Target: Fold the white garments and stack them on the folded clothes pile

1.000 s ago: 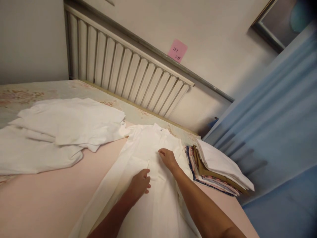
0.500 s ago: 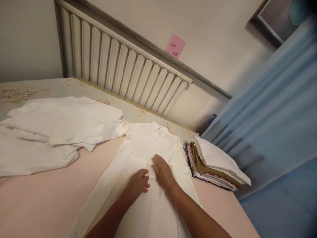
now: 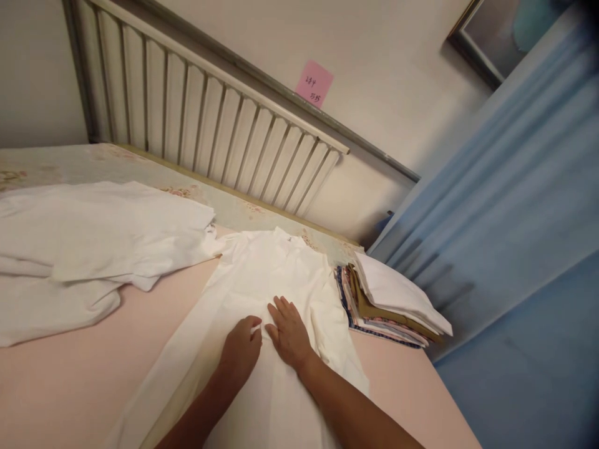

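A long-sleeved white shirt (image 3: 262, 268) lies spread on the pink surface, its collar toward the wall. My right hand (image 3: 287, 333) rests flat on the shirt's middle, fingers spread. Just to its left, my left hand (image 3: 239, 349) is curled at the shirt front, thumb and forefinger bent toward each other with a bit of white cloth between them. The other fingers of that hand are mostly hidden.
A loose heap of white clothes (image 3: 107, 234) covers the left side. On the right stands a stack of folded clothes (image 3: 397, 299), beside a blue curtain (image 3: 505, 212). Behind are a slatted headboard (image 3: 201, 112) and a pink note (image 3: 314, 84) on the wall.
My right hand has flattened and spread its fingers on the shirt. My left fingers have curled down to the cloth. The whole view has shifted, so things appear farther left.
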Demonstrator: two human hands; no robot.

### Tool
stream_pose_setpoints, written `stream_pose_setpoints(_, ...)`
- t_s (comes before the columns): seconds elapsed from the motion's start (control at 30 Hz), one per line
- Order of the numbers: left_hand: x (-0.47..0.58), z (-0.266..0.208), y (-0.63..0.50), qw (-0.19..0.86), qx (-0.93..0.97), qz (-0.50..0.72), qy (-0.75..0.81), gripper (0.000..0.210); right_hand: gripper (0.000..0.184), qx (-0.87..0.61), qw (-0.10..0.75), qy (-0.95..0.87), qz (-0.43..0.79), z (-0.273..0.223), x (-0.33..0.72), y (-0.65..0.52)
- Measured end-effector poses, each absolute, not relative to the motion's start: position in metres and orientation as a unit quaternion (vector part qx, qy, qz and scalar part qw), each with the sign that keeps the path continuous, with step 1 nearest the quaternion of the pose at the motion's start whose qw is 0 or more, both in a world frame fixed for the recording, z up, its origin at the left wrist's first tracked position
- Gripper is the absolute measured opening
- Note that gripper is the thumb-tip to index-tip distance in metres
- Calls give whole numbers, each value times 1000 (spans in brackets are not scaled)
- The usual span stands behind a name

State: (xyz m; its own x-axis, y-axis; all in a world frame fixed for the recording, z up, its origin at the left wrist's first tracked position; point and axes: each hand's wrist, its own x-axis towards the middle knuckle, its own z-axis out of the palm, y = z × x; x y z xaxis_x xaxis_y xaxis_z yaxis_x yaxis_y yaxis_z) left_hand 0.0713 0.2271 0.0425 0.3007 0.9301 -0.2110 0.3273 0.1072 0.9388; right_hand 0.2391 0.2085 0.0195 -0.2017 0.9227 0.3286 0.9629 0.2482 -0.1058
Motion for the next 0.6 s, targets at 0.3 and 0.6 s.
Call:
stream_pose_setpoints(0.3, 68, 37, 228, 476, 650, 287, 518, 24, 42, -613, 161, -768, -86, 18, 238, 209)
stream_pose_setpoints(0.6, 67, 43, 226, 495, 643, 290, 507, 23, 41, -618, 163, -763, -98, 17, 238, 209)
